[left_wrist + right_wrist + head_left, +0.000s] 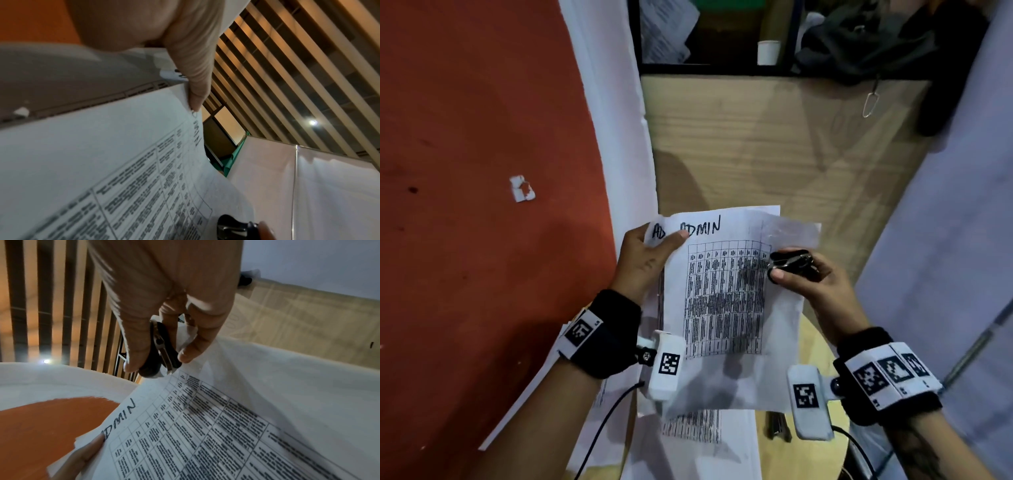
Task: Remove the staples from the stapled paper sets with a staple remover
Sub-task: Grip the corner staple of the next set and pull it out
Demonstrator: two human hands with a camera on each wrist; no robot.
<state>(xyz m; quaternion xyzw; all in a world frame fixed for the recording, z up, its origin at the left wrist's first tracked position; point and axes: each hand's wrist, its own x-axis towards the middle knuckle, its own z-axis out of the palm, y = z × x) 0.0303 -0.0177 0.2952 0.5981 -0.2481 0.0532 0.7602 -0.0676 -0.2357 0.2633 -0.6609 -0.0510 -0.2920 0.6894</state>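
A stapled paper set (pixel 726 301) with a printed table and "ADMIN" handwritten on top is held up in the air. My left hand (pixel 650 260) pinches its top left corner, thumb on the front; the left wrist view shows that thumb (pixel 195 91) on the sheet's edge. My right hand (pixel 808 277) grips a black staple remover (pixel 791 265) with metal jaws at the paper's upper right part. In the right wrist view the staple remover (pixel 162 352) sits between thumb and fingers, just above the paper set (pixel 205 426). No staple can be made out.
More printed sheets (pixel 698 435) lie below on a round wooden table (pixel 822 442), next to a dark stapler-like tool (pixel 779 426). An orange wall (pixel 482 205) is at left, a wooden panel (pixel 774 144) ahead, a white paper cup (pixel 768 51) on the ledge behind.
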